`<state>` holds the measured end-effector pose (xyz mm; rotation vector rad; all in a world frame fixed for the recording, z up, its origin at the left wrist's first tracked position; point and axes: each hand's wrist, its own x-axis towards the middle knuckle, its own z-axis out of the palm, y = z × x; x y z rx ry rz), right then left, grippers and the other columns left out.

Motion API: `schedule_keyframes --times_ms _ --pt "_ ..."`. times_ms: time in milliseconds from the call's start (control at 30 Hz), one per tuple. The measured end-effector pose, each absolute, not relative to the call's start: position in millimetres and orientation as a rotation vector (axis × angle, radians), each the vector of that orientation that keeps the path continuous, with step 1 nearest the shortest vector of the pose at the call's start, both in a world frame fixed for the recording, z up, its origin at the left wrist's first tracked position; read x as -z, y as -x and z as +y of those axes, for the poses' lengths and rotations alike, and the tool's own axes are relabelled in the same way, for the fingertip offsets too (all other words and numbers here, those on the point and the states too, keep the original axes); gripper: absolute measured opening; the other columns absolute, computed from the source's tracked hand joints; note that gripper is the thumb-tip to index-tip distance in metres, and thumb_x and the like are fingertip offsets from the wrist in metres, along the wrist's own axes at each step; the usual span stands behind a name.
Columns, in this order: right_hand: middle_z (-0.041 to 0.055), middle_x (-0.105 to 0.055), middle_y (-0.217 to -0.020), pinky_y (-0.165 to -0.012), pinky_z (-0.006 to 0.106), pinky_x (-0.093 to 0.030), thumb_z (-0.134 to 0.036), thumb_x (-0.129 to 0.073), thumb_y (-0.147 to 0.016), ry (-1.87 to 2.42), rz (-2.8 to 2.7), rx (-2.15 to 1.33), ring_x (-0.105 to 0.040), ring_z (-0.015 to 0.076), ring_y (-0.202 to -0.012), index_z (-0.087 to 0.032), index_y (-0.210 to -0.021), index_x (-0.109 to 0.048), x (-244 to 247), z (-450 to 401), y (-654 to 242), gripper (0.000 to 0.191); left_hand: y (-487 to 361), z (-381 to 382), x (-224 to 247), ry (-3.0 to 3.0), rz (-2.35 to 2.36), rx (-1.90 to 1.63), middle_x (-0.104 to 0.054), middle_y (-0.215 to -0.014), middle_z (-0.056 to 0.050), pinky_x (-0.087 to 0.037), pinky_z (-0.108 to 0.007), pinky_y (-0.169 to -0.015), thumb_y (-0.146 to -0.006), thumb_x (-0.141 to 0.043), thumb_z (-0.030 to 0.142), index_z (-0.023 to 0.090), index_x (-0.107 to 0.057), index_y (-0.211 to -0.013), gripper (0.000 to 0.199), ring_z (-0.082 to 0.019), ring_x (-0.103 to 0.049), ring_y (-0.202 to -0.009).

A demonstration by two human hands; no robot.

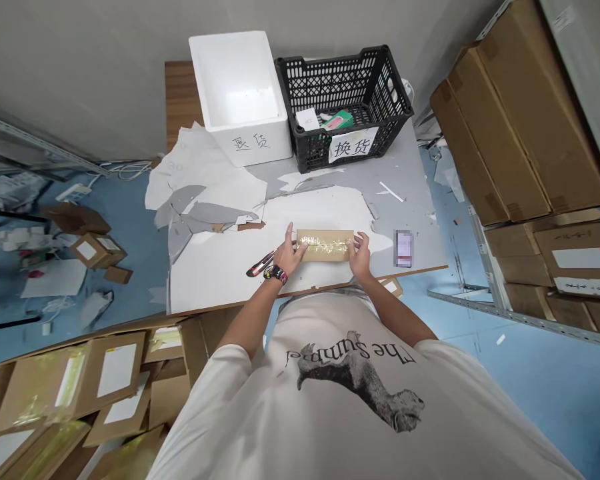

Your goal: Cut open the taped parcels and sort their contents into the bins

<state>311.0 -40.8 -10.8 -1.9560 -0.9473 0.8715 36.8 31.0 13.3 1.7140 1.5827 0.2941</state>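
A small brown cardboard box [325,237], with shiny clear tape along its middle, lies at the front of the worktable [210,273]. My left hand [289,255] grips its left end, thumb on top and a wristband at the wrist. Its right end is held by my right hand [360,256], fingers curled round the edge. Beside my left hand lies a red and black utility knife [260,264]; another dark-handled tool partly under that hand is too hidden to name. To the right of my right hand a phone [404,249] with a blurred screen rests on the table.
Behind the box stand a white foam bin [260,143] and a black plastic crate [320,143] with small packages inside. Torn white paper [195,167] covers the tabletop. Cartons fill a large box [195,347] at lower left and a shelf [535,227] at right.
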Motion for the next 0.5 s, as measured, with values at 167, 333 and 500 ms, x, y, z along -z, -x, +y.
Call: schedule_keyframes --times_ms 167,333,500 --pt "0.0127 -0.085 -0.126 -0.115 0.052 -0.060 -0.065 -0.047 -0.108 2.039 -1.063 -0.990 -0.077 0.0356 -0.121 -0.023 -0.156 -0.069 8 -28 -321 0.068 -48 51 -9 -1.659 1.635 -0.132 -0.086 -0.119 -0.020 -0.058 -0.052 -0.102 -0.110 -0.056 0.069 0.021 -0.074 -0.150 0.065 -0.047 -0.079 -0.119" --pt "0.0115 -0.079 -0.148 -0.124 0.048 -0.055 -0.058 -0.058 -0.101 1.765 -1.046 -0.933 -0.070 0.0325 -0.138 -0.023 -0.160 -0.068 -3 -13 -334 0.069 -54 45 1 -1.620 1.469 -0.549 -0.083 -0.137 -0.014 -0.060 -0.048 -0.108 -0.110 -0.060 0.049 0.024 -0.057 -0.167 0.062 -0.037 -0.080 -0.119" --pt "0.0126 -0.074 -0.157 -0.126 0.050 -0.052 -0.059 -0.057 -0.098 1.660 -0.851 -1.042 -0.066 0.0314 -0.146 -0.023 -0.153 -0.070 11 -27 -328 0.067 -61 14 26 -1.334 1.353 -0.815 -0.062 -0.169 -0.019 -0.054 -0.050 -0.126 -0.104 -0.064 0.040 0.021 -0.041 -0.172 0.075 -0.033 -0.063 -0.154"
